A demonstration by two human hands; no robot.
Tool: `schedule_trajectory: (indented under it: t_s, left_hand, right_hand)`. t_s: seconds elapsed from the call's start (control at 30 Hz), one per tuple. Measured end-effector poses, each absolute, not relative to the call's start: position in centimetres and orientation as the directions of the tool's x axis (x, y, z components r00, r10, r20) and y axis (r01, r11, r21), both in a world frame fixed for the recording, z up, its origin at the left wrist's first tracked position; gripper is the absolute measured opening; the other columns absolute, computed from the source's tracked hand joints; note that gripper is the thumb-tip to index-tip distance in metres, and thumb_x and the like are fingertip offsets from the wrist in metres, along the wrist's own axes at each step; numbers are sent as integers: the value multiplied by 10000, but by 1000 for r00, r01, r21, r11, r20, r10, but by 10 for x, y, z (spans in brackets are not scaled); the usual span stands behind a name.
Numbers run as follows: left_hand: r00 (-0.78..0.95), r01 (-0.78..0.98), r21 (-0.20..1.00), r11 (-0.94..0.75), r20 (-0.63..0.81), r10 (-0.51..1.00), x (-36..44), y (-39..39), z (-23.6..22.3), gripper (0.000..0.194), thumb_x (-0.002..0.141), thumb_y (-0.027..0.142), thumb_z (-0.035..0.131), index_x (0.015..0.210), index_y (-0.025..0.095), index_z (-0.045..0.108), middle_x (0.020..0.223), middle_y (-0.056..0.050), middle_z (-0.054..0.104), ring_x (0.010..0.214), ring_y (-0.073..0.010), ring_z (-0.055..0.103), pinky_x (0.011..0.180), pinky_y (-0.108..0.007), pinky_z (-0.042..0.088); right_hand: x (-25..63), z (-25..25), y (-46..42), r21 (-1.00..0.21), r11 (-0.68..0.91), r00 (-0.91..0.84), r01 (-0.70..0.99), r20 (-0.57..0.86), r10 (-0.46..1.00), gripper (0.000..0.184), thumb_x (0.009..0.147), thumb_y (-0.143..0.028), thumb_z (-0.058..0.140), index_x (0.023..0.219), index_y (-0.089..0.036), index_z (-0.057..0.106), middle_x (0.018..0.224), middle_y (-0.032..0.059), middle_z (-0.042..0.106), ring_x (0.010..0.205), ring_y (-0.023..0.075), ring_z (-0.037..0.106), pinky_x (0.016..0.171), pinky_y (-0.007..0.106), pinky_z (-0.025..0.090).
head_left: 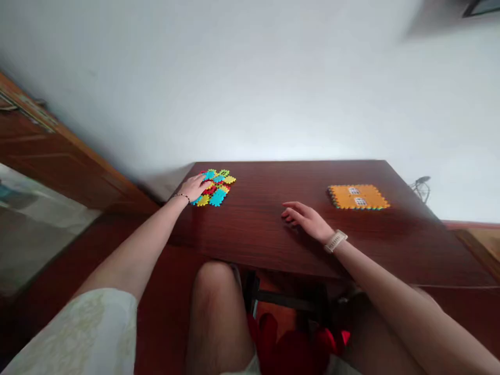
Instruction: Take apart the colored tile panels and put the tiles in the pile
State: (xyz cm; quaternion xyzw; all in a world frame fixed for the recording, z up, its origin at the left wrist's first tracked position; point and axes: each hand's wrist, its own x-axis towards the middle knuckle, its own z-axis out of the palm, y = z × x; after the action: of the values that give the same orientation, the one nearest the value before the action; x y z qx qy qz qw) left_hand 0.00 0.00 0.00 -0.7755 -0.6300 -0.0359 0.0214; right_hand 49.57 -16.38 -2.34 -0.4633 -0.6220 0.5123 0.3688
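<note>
The left hand (195, 188), its grip unclear, lies over toothed pieces (217, 197) that look light, stiff and best pinched edgewise, while the right hand (307, 217) curls loosely, empty.

So they're wearing a pale yellow-patterned sleeve (94, 328), plus rocking a dark beaded bracelet (182, 196) left, cream watch strap (335, 241) right.

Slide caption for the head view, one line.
Left hand on colourful toothed pieces, right hand between them and an orange-topped stack on the dark table.
</note>
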Motion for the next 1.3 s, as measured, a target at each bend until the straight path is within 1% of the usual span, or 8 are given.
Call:
schedule_trajectory:
  t_s: [0.13,0.27,0.43,0.63,0.73,0.97,1.13,1.3]
  left_hand:
    - [96,995,-24,-95,58,994,10,4,-10,615,1098,605,302,1411,201,645,1525,-129,658,1419,-320,605,1198,-442,442]
    - [5,1000,-22,-2,114,993,9,-3,-16,631,1099,603,313,1376,149,652,1470,-191,667,1362,-368,627,1167,-490,458]
    - [62,998,17,-68,229,971,25,-29,-15,605,1107,562,380,1499,139,562,1607,-200,541,1459,-372,533,1226,-497,410]
    - [77,992,65,-111,384,920,73,-81,-24,578,1025,639,604,1371,176,627,1348,-181,662,1336,-390,571,1190,-505,441]
    - [67,990,86,-109,390,918,84,-99,-31,551,984,573,702,1352,167,637,1314,-178,671,1271,-395,601,1137,-510,484]
    - [89,949,237,-208,429,899,75,-97,-28,449,980,457,733,1340,201,649,1260,-118,743,1202,-323,678,1112,-455,518]
    - [-115,956,292,-9,403,908,37,-66,-16,431,959,394,723,1327,175,671,1332,-141,744,1238,-328,688,1123,-458,523]
    - [-151,950,311,43,331,932,12,-49,-13,510,984,399,651,1437,167,618,1420,-165,710,1310,-319,663,1159,-448,508]
  right_hand:
    - [495,-22,-163,-980,54,-300,192,-6,954,506,1012,-595,624,1339,-210,660,1125,111,796,930,217,739,814,368,615]
    - [494,-21,-163,-979,56,-306,196,-7,952,492,1010,-593,633,1330,-220,666,1126,113,801,934,224,744,795,368,624]
    - [494,-19,-163,-978,59,-312,200,-6,950,490,1017,-582,625,1338,-214,662,1130,116,800,949,225,747,798,364,628]
    - [493,-18,-164,-976,68,-306,208,1,952,481,1008,-588,638,1323,-228,680,1129,108,808,956,231,749,803,370,629]
    - [493,-18,-164,-971,77,-306,225,5,952,484,1011,-586,626,1328,-224,677,1131,111,807,964,236,749,802,374,626]
    - [493,-19,-165,-968,87,-306,234,11,952,495,1001,-600,628,1327,-230,678,1129,109,812,973,247,751,822,394,619]
    - [493,-17,-166,-967,91,-320,237,11,947,495,1002,-597,627,1330,-230,675,1127,109,815,979,250,757,835,397,613]
    - [493,-17,-166,-966,104,-330,235,21,944,485,1022,-582,598,1338,-220,664,1135,112,815,973,240,754,849,398,612]
